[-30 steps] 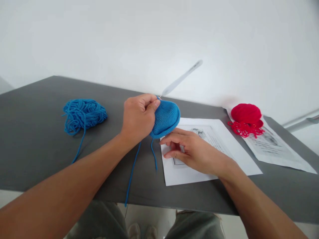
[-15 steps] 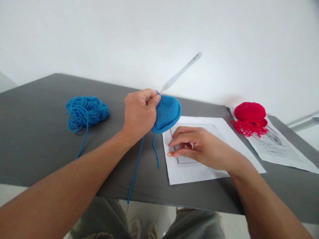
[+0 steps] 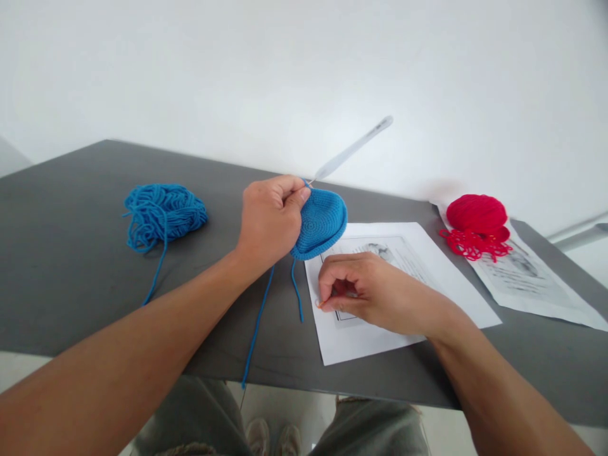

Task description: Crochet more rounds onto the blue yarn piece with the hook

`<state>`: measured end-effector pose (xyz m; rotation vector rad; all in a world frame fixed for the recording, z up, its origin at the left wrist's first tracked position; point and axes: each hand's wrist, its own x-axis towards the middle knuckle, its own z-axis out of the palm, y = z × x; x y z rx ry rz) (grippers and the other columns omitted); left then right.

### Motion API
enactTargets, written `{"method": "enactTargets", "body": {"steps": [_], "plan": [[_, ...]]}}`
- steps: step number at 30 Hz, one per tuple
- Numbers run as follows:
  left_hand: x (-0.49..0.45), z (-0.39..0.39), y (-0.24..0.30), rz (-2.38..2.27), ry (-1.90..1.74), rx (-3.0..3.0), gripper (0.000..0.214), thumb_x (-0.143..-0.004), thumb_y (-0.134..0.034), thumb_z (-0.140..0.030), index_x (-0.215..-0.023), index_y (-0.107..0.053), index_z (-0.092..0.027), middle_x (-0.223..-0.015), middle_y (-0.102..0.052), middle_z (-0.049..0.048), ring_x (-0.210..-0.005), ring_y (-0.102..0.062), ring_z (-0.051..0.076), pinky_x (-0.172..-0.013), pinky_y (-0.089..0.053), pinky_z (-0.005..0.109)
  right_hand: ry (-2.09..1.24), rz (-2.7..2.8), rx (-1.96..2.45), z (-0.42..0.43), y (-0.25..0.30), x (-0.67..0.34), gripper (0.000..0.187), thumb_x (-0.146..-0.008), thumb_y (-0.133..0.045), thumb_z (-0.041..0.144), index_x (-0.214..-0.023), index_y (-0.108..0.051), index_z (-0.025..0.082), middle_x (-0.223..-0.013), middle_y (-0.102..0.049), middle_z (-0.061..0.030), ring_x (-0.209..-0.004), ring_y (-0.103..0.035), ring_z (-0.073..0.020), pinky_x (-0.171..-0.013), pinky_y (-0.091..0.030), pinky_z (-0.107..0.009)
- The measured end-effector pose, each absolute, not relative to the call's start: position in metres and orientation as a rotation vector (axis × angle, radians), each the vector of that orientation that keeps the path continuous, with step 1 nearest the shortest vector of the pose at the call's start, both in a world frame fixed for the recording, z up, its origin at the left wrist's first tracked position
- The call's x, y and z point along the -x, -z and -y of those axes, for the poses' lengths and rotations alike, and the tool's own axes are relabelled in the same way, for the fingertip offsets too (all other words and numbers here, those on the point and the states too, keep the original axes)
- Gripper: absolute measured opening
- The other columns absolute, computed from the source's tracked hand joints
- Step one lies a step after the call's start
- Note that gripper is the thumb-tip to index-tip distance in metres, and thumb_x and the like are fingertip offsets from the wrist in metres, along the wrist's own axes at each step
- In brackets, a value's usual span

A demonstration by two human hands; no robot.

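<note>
Above the table, my left hand [image 3: 270, 218] is closed on the edge of a round blue crochet piece [image 3: 323, 218], which has a curled rim. A crochet hook [image 3: 351, 153] with a pale grey handle sticks out up and to the right from its top edge, by my thumb. Two blue strands hang below the piece. Thumb and index finger of my right hand [image 3: 375, 291] pinch a small orange stitch marker [image 3: 320, 304] over the left edge of a printed sheet [image 3: 339, 351]; fingers cover most of the marker.
A loose skein of blue yarn [image 3: 168, 215] lies on the dark grey table [image 3: 80, 253] at the left, its strand running toward me. At the right, red yarn [image 3: 477, 215] rests on a second printed sheet [image 3: 551, 294]. A white wall [image 3: 237, 76] stands behind the table.
My right hand has closed its fingers on the orange stitch marker, and the sheet under it has shifted slightly toward me. My left hand, crochet piece and hook have dropped a little and moved right.
</note>
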<state>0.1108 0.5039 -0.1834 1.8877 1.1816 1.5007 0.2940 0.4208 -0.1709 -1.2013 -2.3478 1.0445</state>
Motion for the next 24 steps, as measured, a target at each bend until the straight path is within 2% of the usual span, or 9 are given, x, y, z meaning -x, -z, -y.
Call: {"method": "enactTargets", "body": {"steps": [7, 10, 15, 18, 20, 22, 24], "plan": [[-0.112, -0.500, 0.182, -1.179, -1.442, -1.914, 0.027, -0.088, -0.060, -0.022, -0.062, -0.060, -0.023, -0.056, -0.046, -0.0037, -0.055, -0.038, 0.015, -0.051, -0.027, 0.032, -1.124, 2.219, 1.157, -0.415, 0.166, -0.298, 0.014, -0.089, -0.068, 0.009, -0.082, -0.065, 0.020, -0.069, -0.062, 0.0044, -0.059, -0.053, -0.0092, -0.055, -0.043, -0.022], [-0.114, -0.497, 0.183, -1.152, -1.418, -1.914, 0.025, -0.088, -0.059, -0.022, -0.064, -0.064, -0.022, -0.057, -0.049, -0.0038, -0.055, -0.040, 0.015, -0.051, -0.029, 0.032, -1.107, 1.983, 1.029, -0.413, 0.163, -0.299, 0.010, -0.089, -0.072, 0.012, -0.082, -0.070, 0.020, -0.075, -0.068, 0.0010, -0.065, -0.059, -0.0105, -0.059, -0.050, -0.023], [-0.118, -0.491, 0.186, -1.092, -1.336, -1.959, 0.024, -0.089, -0.060, -0.021, -0.067, -0.068, -0.021, -0.057, -0.054, -0.0043, -0.057, -0.049, 0.016, -0.056, -0.036, 0.031, -1.167, 1.462, 0.850, -0.413, 0.165, -0.296, 0.005, -0.083, -0.086, 0.017, -0.084, -0.083, 0.022, -0.072, -0.077, -0.0002, -0.055, -0.066, -0.0107, -0.044, -0.053, -0.020], [-0.120, -0.487, 0.188, -1.049, -1.289, -1.983, 0.025, -0.091, -0.058, -0.020, -0.069, -0.070, -0.020, -0.062, -0.065, -0.0024, -0.062, -0.056, 0.017, -0.060, -0.040, 0.031, -1.180, 1.303, 0.809, -0.417, 0.167, -0.294, 0.019, -0.079, -0.091, 0.018, -0.096, -0.085, 0.024, -0.087, -0.086, -0.0031, -0.071, -0.080, -0.0161, -0.059, -0.067, -0.025], [-0.121, -0.486, 0.188, -1.029, -1.272, -1.991, 0.025, -0.092, -0.058, -0.020, -0.071, -0.071, -0.020, -0.066, -0.070, -0.0008, -0.065, -0.059, 0.018, -0.063, -0.042, 0.031, -1.151, 1.249, 0.840, -0.420, 0.169, -0.293, 0.019, -0.080, -0.091, 0.020, -0.098, -0.085, 0.022, -0.092, -0.087, -0.0044, -0.076, -0.082, -0.0173, -0.067, -0.071, -0.029], [-0.121, -0.485, 0.188, -1.010, -1.259, -1.992, 0.024, -0.092, -0.058, -0.019, -0.071, -0.071, -0.020, -0.068, -0.072, -0.0002, -0.067, -0.061, 0.019, -0.065, -0.043, 0.031, -1.092, 1.216, 0.895, -0.424, 0.171, -0.293, 0.013, -0.082, -0.089, 0.022, -0.095, -0.085, 0.021, -0.086, -0.086, -0.0043, -0.069, -0.079, -0.0155, -0.060, -0.068, -0.027], [-0.121, -0.483, 0.187, -0.993, -1.247, -1.990, 0.025, -0.092, -0.058, -0.020, -0.070, -0.069, -0.020, -0.066, -0.069, -0.0010, -0.066, -0.060, 0.018, -0.064, -0.043, 0.031, -1.007, 1.215, 0.937, -0.426, 0.172, -0.293, 0.009, -0.083, -0.088, 0.022, -0.092, -0.086, 0.022, -0.079, -0.082, -0.0025, -0.058, -0.070, -0.0118, -0.045, -0.057, -0.022]]}}
